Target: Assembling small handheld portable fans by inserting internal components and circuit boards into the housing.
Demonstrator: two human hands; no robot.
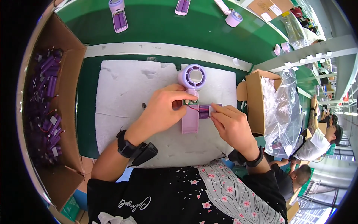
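A light purple handheld fan [195, 76] lies face up on white foam sheets [123, 87], its pink handle shell [190, 123] open toward me. My left hand [162, 108] is closed around the neck, thumb and forefinger at either end of a small green circuit board [192, 101]. Red and dark wires [202, 109] run from the board to a purple battery pack [204, 114] just right of the handle. My right hand [234, 123] pinches the pack's right end, where a small white piece [212, 111] shows under the fingertips. Part of the pack is hidden by those fingers.
Many purple battery packs [52, 86] fill a cardboard box [71, 112] at left. Another box [255, 104] with clear plastic bags [281, 115] stands at right. Beyond a white rail [160, 49], more fan parts [120, 20] lie on the green bench. Other people [315, 143] sit far right.
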